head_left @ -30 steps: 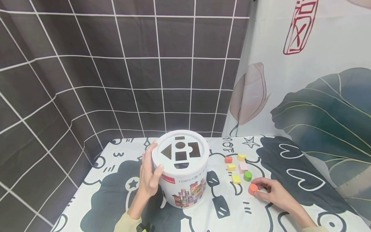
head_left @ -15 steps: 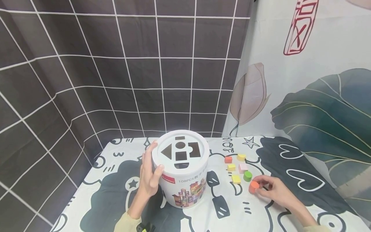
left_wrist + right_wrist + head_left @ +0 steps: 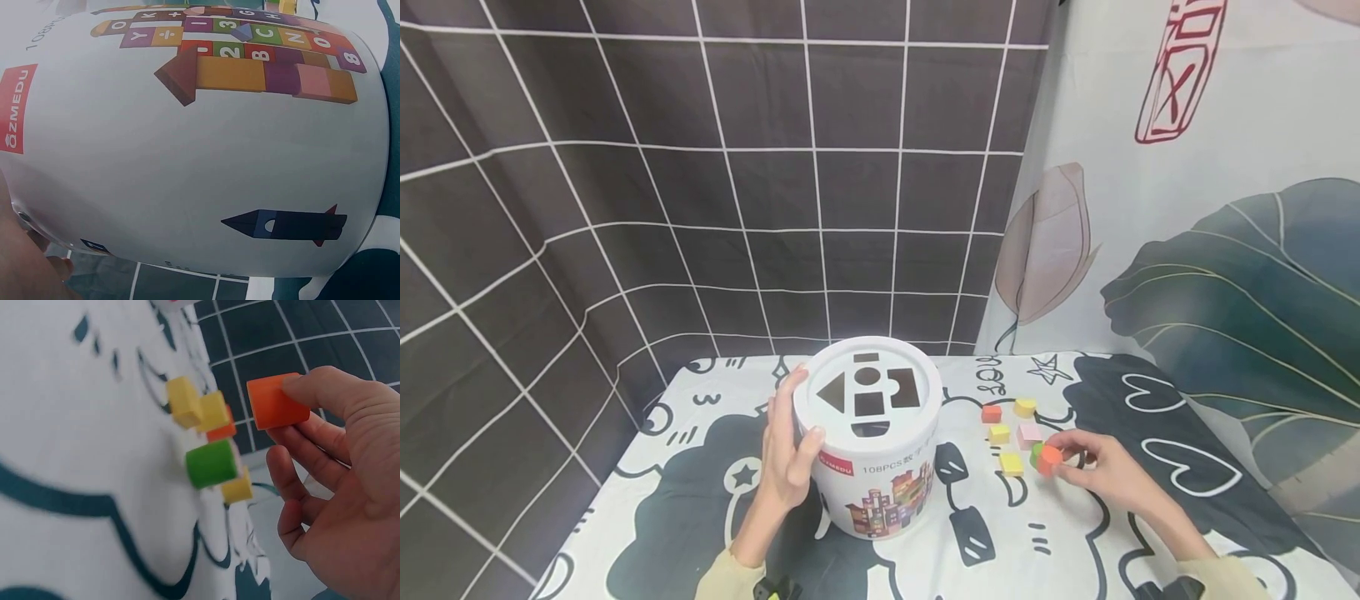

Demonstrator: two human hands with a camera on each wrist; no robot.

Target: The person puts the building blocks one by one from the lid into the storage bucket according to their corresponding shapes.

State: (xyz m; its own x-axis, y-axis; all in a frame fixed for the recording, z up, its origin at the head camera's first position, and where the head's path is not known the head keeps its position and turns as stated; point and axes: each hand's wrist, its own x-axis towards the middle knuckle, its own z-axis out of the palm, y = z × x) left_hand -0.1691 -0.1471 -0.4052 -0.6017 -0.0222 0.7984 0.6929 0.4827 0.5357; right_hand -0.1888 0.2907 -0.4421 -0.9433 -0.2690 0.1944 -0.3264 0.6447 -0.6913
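A white bucket (image 3: 842, 500) of building blocks stands upright on the cloth, its lid (image 3: 823, 417) cut with shaped holes. My left hand (image 3: 786, 454) rests along the bucket's left side, fingers fairly straight, thumb near the rim. Between thumb and fingers, my right hand (image 3: 1105, 472) pinches an orange cylindrical block (image 3: 275, 403), raised above the cloth in the right wrist view. The block partly covers a green cylinder (image 3: 1036, 453) in the head view. Beyond my right fingertips lie a pink block (image 3: 1028, 434) and a yellow block (image 3: 1011, 464).
More small blocks lie farther back: a red block (image 3: 992, 413), a yellow block (image 3: 1025, 407) and another yellow block (image 3: 998, 433). The cartoon-print cloth (image 3: 1000, 533) covers the table. A dark grid curtain (image 3: 760, 192) hangs behind, and a leaf-print curtain (image 3: 1075, 333) at right.
My right hand has lifted the orange block and moved it slightly back and left, so it now overlaps the green cylinder in the head view. My left hand and the bucket stay put.
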